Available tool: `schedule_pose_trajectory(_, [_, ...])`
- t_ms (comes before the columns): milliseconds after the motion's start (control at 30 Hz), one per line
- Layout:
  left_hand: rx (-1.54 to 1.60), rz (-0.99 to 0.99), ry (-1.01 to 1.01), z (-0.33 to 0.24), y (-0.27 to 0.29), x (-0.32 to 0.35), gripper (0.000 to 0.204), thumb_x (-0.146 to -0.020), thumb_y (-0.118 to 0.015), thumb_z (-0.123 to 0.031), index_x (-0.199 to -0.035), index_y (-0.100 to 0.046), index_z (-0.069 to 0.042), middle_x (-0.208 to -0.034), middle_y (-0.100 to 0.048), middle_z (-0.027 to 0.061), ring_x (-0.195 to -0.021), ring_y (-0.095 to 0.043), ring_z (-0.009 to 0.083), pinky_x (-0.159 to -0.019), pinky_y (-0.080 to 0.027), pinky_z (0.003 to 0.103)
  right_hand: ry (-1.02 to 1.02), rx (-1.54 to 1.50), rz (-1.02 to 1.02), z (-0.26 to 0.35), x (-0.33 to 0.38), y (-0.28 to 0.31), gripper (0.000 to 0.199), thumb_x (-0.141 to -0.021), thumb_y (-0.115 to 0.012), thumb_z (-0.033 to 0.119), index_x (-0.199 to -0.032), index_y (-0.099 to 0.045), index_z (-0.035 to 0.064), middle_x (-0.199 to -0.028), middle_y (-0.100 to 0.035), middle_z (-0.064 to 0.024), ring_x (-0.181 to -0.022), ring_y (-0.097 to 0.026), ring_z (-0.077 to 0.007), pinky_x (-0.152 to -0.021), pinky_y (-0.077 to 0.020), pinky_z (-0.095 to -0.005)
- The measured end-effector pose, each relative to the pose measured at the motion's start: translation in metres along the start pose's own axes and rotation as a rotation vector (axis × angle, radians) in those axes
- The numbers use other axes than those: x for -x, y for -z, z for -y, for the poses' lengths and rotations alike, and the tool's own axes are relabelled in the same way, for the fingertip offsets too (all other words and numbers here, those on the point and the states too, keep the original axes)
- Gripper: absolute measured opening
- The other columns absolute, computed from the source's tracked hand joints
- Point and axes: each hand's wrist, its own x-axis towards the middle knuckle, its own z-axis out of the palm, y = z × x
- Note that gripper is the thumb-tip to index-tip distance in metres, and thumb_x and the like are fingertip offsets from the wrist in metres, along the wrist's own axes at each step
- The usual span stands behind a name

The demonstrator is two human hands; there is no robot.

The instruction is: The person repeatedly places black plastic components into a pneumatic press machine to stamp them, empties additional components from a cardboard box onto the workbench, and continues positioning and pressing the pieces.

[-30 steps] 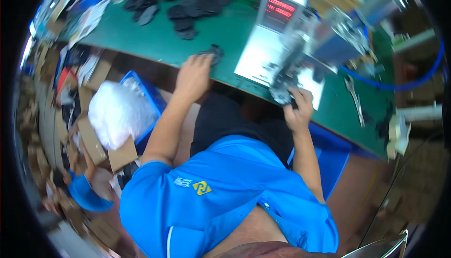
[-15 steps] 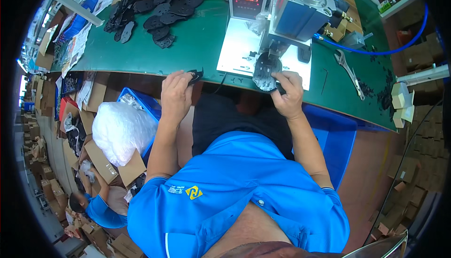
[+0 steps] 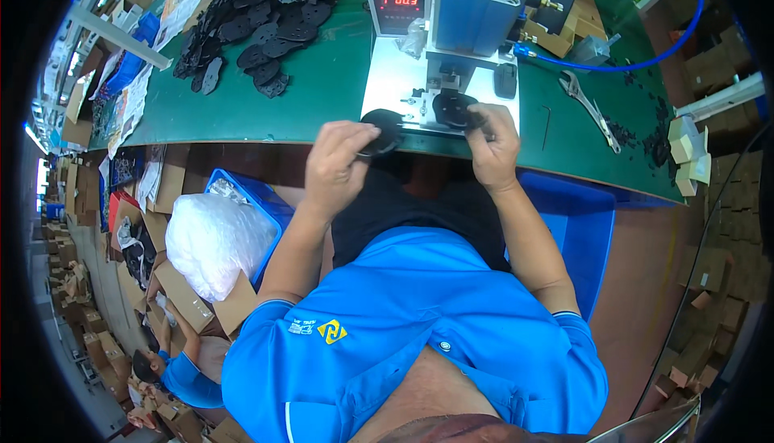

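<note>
A: State the condition of each hand.

B: The left hand (image 3: pixel 337 165) is narrowed, with thumb and fingertips pinching a round-ended black piece (image 3: pixel 383 133) by its near left rim. The right hand (image 3: pixel 494 145) is also narrowed, gripping a second black piece (image 3: pixel 451 109) at its near right edge. Blur hides the exact finger contact.

A: Locate the second piece.

B: It is to the left of the right hand and slightly beyond it, over the front of the white base plate (image 3: pixel 385 72) and below the press (image 3: pixel 476 16). Whether it lies flat on the plate cannot be told.

A: Why an edge grip?

B: Presumably to leave the middle of the piece exposed and to hold the fingers clear of the press head.

A: Why is the left-hand piece held there?

B: It is at the plate's front left corner, between the hands. This probably keeps it near the press without crowding the other piece.

A: Describe the surrounding layout.

B: A pile of black pieces (image 3: pixel 266 40) lies beyond the left hand on the green table (image 3: pixel 322 120), likely to suit that arm's reach. The display unit (image 3: pixel 399 0) stands ahead, between the hands, facing the person, presumably for reading. An adjustable wrench (image 3: pixel 591 112) lies right of the right hand, apart from the plate, probably to avoid obstruction.
</note>
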Motion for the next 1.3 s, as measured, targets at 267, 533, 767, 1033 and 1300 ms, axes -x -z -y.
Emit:
schedule_pose_trajectory(267, [-0.019, 0.092, -0.243, 0.002, -0.084, -0.037, 0.040, -0.086, -0.075, 0.007, -0.124, -0.081, -0.004, -0.126, -0.080, 0.0091, -0.119, -0.074, 0.0306, -0.105, -0.062, 0.041, -0.056, 0.254, -0.147, 0.021, 0.072, 0.087, 0.030, -0.096, -0.076, 0.000, -0.126, -0.078, 0.0020, -0.125, -0.073, -0.0130, -0.109, -0.068, -0.0284, -0.099, -0.0533, -0.0366])
schedule_pose_trajectory(533, [-0.110, 0.134, -0.238, 0.005, -0.094, -0.032, 0.036, -0.090, -0.074, 0.002, -0.124, -0.080, -0.004, -0.130, -0.079, 0.0083, -0.126, -0.074, 0.0294, -0.108, -0.061, 0.042, -0.918, 0.667, -0.345, -0.049, 0.282, 0.191, 0.030, -0.108, -0.072, 0.022, -0.128, -0.080, 0.0008, -0.108, -0.078, -0.0135, -0.091, -0.070, -0.0280, -0.089, -0.0557, -0.0380])
schedule_pose_trajectory(767, [-0.077, 0.136, -0.195, 0.006, -0.095, -0.029, 0.040, -0.089, -0.072, 0.001, -0.128, -0.079, -0.005, -0.135, -0.078, 0.0073, -0.125, -0.074, 0.0302, -0.111, -0.059, 0.043, -1.072, 0.786, -0.240, -0.117, 0.364, 0.206, 0.032, -0.107, -0.071, 0.026, -0.121, -0.081, -0.0011, -0.103, -0.080, -0.0194, -0.093, -0.074, -0.0388, -0.088, -0.0576, -0.0469])
schedule_pose_trajectory(1033, [-0.066, 0.147, -0.209, 0.006, -0.103, -0.032, 0.034, -0.095, -0.071, -0.003, -0.128, -0.078, -0.005, -0.135, -0.078, 0.0071, -0.128, -0.072, 0.0289, -0.112, -0.058, 0.043, -0.910, 0.807, -0.079, -0.163, 0.355, 0.181, 0.034, -0.102, -0.067, 0.010, -0.133, -0.078, -0.0010, -0.128, -0.082, -0.0205, -0.111, -0.077, -0.0407, -0.099, -0.0599, -0.0458])
schedule_pose_trajectory(1300, [-0.103, 0.118, -0.165, 0.006, -0.094, -0.023, 0.034, -0.095, -0.071, -0.002, -0.128, -0.079, -0.005, -0.134, -0.079, 0.0073, -0.129, -0.073, 0.0288, -0.112, -0.058, 0.042, 0.075, 0.414, 0.104, 0.017, 0.041, 0.039, 0.040, -0.092, -0.079, 0.003, -0.132, -0.079, 0.0012, -0.121, -0.073, -0.0148, -0.107, -0.069, -0.0343, -0.101, -0.0570, -0.0412])
